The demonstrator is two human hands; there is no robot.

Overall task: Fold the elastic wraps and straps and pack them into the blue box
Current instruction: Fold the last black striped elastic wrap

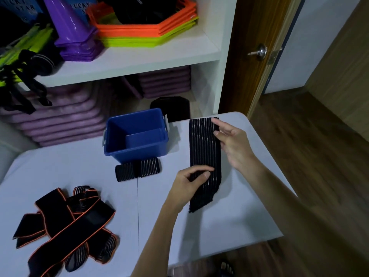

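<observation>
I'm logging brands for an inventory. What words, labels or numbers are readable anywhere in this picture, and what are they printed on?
"UCKY ST": pale letters on a blue box or card behind the purple cone on the upper shelf; the first letter is hidden, the second word cut off.
"CKY" over "STAR": a second blue box at top left, partly cropped and blurred.
Blue box, striped wrap, folded wrap and orange-edged straps: no readable text.

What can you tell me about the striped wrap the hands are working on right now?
The striped wrap is a long black elastic band with thin pale lengthwise stripes, woven-looking. It lies stretched out flat on the white table, right of the blue box, its near end frayed and curving slightly left. The left hand pinches it near the lower part; the right hand touches its far right edge with straight fingers.
</observation>
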